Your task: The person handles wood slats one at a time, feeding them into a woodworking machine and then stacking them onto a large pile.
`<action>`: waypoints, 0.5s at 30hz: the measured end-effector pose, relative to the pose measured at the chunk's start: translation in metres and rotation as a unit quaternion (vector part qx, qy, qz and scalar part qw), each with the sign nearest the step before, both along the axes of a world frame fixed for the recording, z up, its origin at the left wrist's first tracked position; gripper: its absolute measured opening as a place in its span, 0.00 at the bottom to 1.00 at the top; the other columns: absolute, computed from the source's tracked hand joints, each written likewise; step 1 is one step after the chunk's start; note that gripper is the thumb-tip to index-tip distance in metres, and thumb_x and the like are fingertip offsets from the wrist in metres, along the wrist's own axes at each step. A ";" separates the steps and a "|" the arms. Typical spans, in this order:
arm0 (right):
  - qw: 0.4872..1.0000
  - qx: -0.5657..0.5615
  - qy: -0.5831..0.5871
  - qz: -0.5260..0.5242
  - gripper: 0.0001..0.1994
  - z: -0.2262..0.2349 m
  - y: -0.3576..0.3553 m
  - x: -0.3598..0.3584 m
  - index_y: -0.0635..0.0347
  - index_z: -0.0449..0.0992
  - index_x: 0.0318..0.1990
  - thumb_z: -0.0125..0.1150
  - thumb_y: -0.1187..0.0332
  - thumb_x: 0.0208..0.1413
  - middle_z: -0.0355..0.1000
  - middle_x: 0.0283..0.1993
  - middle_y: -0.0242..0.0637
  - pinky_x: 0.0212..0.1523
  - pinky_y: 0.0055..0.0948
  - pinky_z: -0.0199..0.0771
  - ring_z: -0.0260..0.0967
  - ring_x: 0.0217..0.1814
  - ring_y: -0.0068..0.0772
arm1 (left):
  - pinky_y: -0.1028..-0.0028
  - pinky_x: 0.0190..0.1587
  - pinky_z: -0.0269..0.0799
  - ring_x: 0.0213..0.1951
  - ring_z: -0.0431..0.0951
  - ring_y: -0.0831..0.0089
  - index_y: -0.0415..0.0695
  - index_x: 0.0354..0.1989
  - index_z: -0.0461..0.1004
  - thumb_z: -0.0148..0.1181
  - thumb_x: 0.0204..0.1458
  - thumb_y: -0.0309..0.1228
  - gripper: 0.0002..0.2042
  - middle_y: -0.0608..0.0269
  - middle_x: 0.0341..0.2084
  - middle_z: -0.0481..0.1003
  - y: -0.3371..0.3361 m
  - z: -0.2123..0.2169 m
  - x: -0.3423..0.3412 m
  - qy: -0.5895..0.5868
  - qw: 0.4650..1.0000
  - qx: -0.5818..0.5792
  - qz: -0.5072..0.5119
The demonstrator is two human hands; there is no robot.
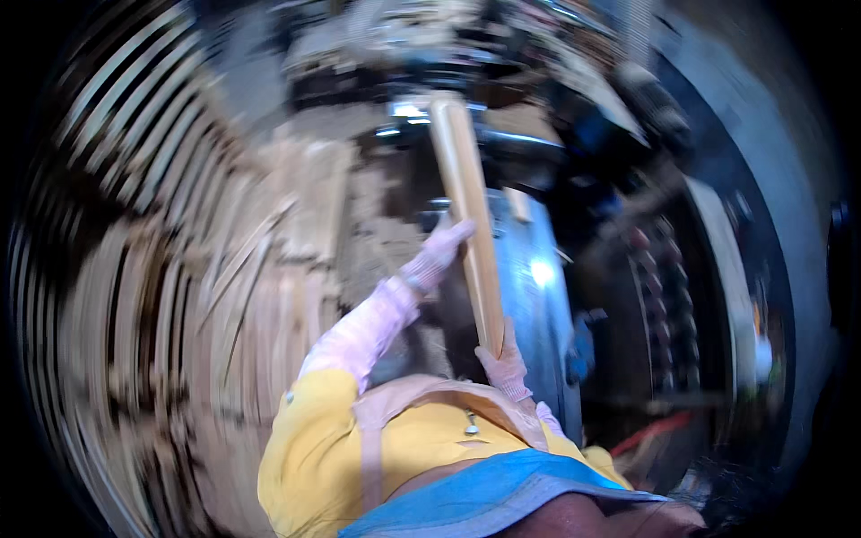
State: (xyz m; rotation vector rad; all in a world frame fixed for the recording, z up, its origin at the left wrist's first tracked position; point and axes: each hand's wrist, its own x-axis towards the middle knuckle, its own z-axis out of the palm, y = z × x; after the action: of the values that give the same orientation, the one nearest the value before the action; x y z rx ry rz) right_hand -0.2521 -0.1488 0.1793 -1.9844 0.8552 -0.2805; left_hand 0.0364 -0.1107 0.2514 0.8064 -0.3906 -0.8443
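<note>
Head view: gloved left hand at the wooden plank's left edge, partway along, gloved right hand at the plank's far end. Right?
One slip: the gloved right hand is at the near end of the wooden plank, by the body, as the head view shows. The gloved left hand is at its left edge, partway along, as you said.

Left hand [443, 245] farther forward — right hand [504, 368] closer in.
</note>
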 end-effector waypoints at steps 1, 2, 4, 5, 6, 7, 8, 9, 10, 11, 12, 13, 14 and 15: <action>0.993 -0.078 0.039 -0.077 0.49 0.007 0.002 -0.030 0.52 0.52 0.78 0.73 0.55 0.51 0.72 0.62 0.59 0.64 0.44 0.71 0.72 0.64 0.59 | 0.74 0.46 0.74 0.47 0.77 0.74 0.40 0.76 0.52 0.61 0.62 0.36 0.37 0.59 0.54 0.75 -0.013 -0.008 -0.012 -0.067 0.991 0.092 -0.068; 0.977 -0.109 0.141 -0.121 0.49 0.010 0.005 -0.065 0.49 0.51 0.79 0.72 0.54 0.52 0.73 0.60 0.57 0.63 0.45 0.71 0.72 0.61 0.57 | 0.77 0.43 0.71 0.43 0.75 0.77 0.39 0.78 0.48 0.62 0.62 0.37 0.40 0.60 0.51 0.75 -0.026 -0.038 -0.024 -0.035 0.984 0.080 -0.157; 0.905 -0.128 0.347 -0.211 0.49 0.019 0.018 -0.136 0.44 0.49 0.80 0.70 0.52 0.53 0.73 0.55 0.55 0.59 0.48 0.73 0.74 0.56 0.52 | 0.77 0.41 0.73 0.39 0.76 0.77 0.39 0.76 0.53 0.63 0.61 0.37 0.38 0.60 0.49 0.77 -0.021 -0.052 -0.064 0.008 0.968 0.121 -0.221; 0.883 -0.147 0.384 -0.226 0.43 0.027 0.016 -0.152 0.45 0.56 0.77 0.66 0.50 0.55 0.75 0.46 0.53 0.55 0.51 0.74 0.75 0.52 0.56 | 0.73 0.43 0.75 0.42 0.78 0.73 0.39 0.72 0.62 0.63 0.61 0.39 0.33 0.59 0.48 0.78 -0.017 -0.091 -0.068 0.058 0.970 0.132 -0.196; 0.891 -0.149 0.358 -0.234 0.39 0.017 0.037 -0.156 0.45 0.59 0.74 0.65 0.52 0.56 0.76 0.45 0.52 0.53 0.52 0.75 0.76 0.50 0.56 | 0.70 0.42 0.76 0.44 0.79 0.69 0.42 0.66 0.70 0.61 0.62 0.41 0.26 0.58 0.46 0.80 0.009 -0.131 -0.059 0.134 0.935 0.232 -0.232; 0.900 -0.167 0.330 -0.232 0.35 0.011 0.026 -0.160 0.45 0.62 0.72 0.63 0.54 0.57 0.77 0.43 0.51 0.51 0.53 0.75 0.76 0.48 0.56 | 0.68 0.40 0.76 0.40 0.79 0.67 0.42 0.62 0.73 0.58 0.64 0.44 0.24 0.60 0.41 0.80 0.028 -0.152 -0.055 0.140 0.928 0.251 -0.238; 0.903 -0.186 0.311 -0.231 0.31 0.015 0.017 -0.170 0.45 0.65 0.70 0.62 0.55 0.58 0.78 0.42 0.50 0.48 0.54 0.76 0.77 0.47 0.56 | 0.67 0.38 0.75 0.35 0.77 0.67 0.40 0.52 0.77 0.56 0.65 0.45 0.20 0.61 0.35 0.78 0.044 -0.172 -0.062 0.161 0.937 0.255 -0.175; 0.911 -0.182 0.298 -0.221 0.27 0.022 0.012 -0.158 0.47 0.67 0.65 0.61 0.58 0.59 0.78 0.40 0.48 0.45 0.55 0.76 0.78 0.44 0.56 | 0.66 0.37 0.73 0.31 0.75 0.67 0.43 0.42 0.76 0.56 0.65 0.47 0.17 0.62 0.30 0.76 0.071 -0.189 -0.054 0.161 0.932 0.266 -0.186; 0.920 -0.182 0.285 -0.198 0.22 0.031 -0.005 -0.142 0.48 0.70 0.61 0.59 0.60 0.60 0.79 0.39 0.46 0.42 0.56 0.76 0.78 0.41 0.56 | 0.66 0.34 0.71 0.28 0.72 0.65 0.46 0.36 0.73 0.56 0.65 0.48 0.16 0.63 0.27 0.74 0.095 -0.200 -0.054 0.201 0.905 0.329 -0.179; 0.913 -0.242 0.247 -0.215 0.19 0.036 -0.016 -0.132 0.50 0.71 0.58 0.59 0.60 0.61 0.80 0.39 0.45 0.40 0.57 0.76 0.78 0.39 0.57 | 0.67 0.31 0.68 0.25 0.70 0.64 0.48 0.33 0.73 0.57 0.64 0.49 0.17 0.64 0.21 0.70 0.109 -0.248 -0.040 0.264 0.869 0.401 -0.122; 0.904 -0.274 0.243 -0.222 0.23 0.033 -0.035 -0.132 0.53 0.70 0.61 0.60 0.58 0.60 0.80 0.41 0.45 0.39 0.53 0.76 0.79 0.42 0.53 | 0.67 0.31 0.68 0.25 0.70 0.65 0.48 0.34 0.72 0.57 0.64 0.50 0.17 0.63 0.22 0.70 0.115 -0.257 -0.035 0.261 0.864 0.395 -0.171; 0.873 -0.387 0.165 -0.247 0.26 0.002 -0.057 -0.127 0.54 0.69 0.63 0.61 0.57 0.59 0.79 0.42 0.45 0.38 0.51 0.76 0.78 0.42 0.51 | 0.67 0.31 0.68 0.26 0.70 0.65 0.47 0.34 0.72 0.58 0.63 0.50 0.18 0.63 0.22 0.70 0.128 -0.259 -0.032 0.265 0.861 0.383 -0.206; 0.825 -0.497 0.081 -0.258 0.28 -0.028 -0.081 -0.116 0.55 0.68 0.65 0.61 0.57 0.59 0.79 0.42 0.45 0.37 0.49 0.76 0.78 0.42 0.49 | 0.67 0.31 0.68 0.26 0.69 0.65 0.47 0.35 0.72 0.58 0.63 0.51 0.18 0.63 0.23 0.69 0.140 -0.255 -0.032 0.273 0.858 0.366 -0.233; 0.839 -0.454 0.126 -0.272 0.29 -0.029 -0.105 -0.076 0.56 0.68 0.66 0.61 0.57 0.59 0.78 0.42 0.43 0.36 0.46 0.76 0.77 0.41 0.47 | 0.65 0.30 0.68 0.25 0.68 0.64 0.47 0.41 0.71 0.59 0.62 0.52 0.19 0.61 0.27 0.70 0.134 -0.218 -0.045 0.263 0.837 0.472 -0.086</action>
State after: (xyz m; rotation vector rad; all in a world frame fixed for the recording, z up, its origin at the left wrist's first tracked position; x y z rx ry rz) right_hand -0.3286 -0.2539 0.1503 -2.6254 1.6850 -0.9028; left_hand -0.0082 0.0234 0.0331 1.3972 0.5176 -1.4091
